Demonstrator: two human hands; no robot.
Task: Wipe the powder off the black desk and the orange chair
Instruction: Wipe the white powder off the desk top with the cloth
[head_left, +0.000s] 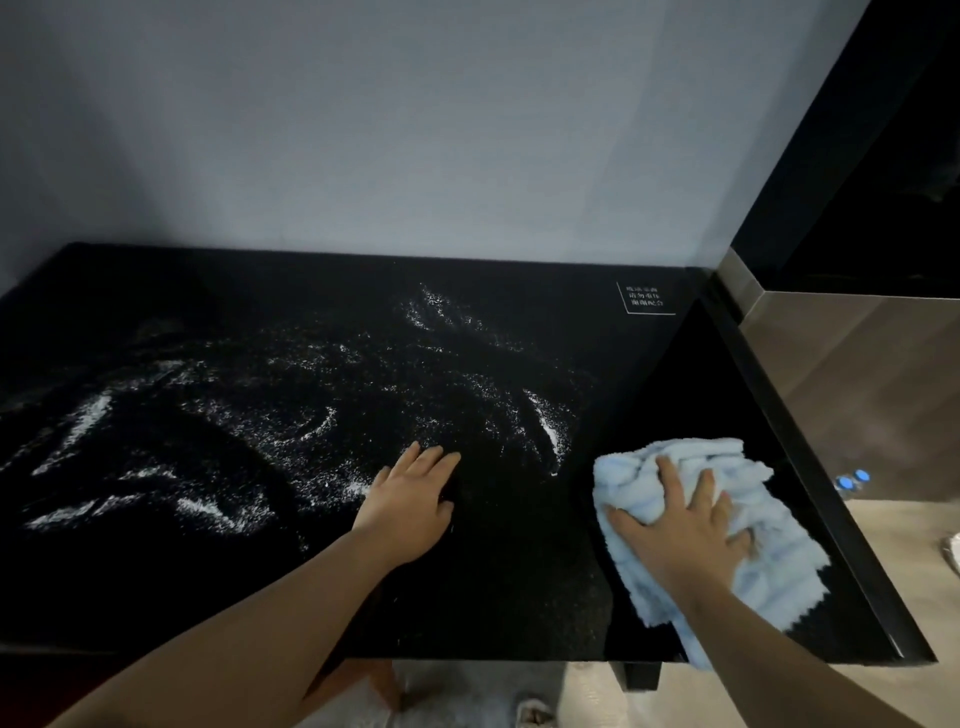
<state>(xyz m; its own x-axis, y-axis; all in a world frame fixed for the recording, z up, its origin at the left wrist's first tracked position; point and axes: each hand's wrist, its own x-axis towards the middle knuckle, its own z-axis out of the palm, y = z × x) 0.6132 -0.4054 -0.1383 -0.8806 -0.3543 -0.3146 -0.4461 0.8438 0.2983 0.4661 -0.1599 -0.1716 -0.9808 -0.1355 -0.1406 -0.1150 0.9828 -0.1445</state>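
We are at the black desk (519, 597), and by the look of it the wiping is only partly done. Our right hand (680, 525) lies flat on a light blue cloth (748, 551) near the right end of the desk, fingers spread and pressing down on the bunched fabric rather than gripping it. Our left hand (410, 504) rests open on the desk top near the middle, palm down, fingers loosely extended, holding nothing.

The desk around the cloth and along the near edge looks dark and mostly free of powder, so we judge that part as cleaned, though a fine speckle there could be either residue or the surface grain; we cannot tell which. The white powder (291, 415) lies in swirls and streaks over the middle and left of the desk, with a thicker streak just left of the cloth, a patch toward the back wall, and several long smears near the left end. All that is left to wipe.

The orange chair is not clearly in view. Something reddish-brown shows below the front edge of the desk, but we cannot say it is the chair, so its share of the job cannot be judged from here. Overall we would put the task at well under halfway.
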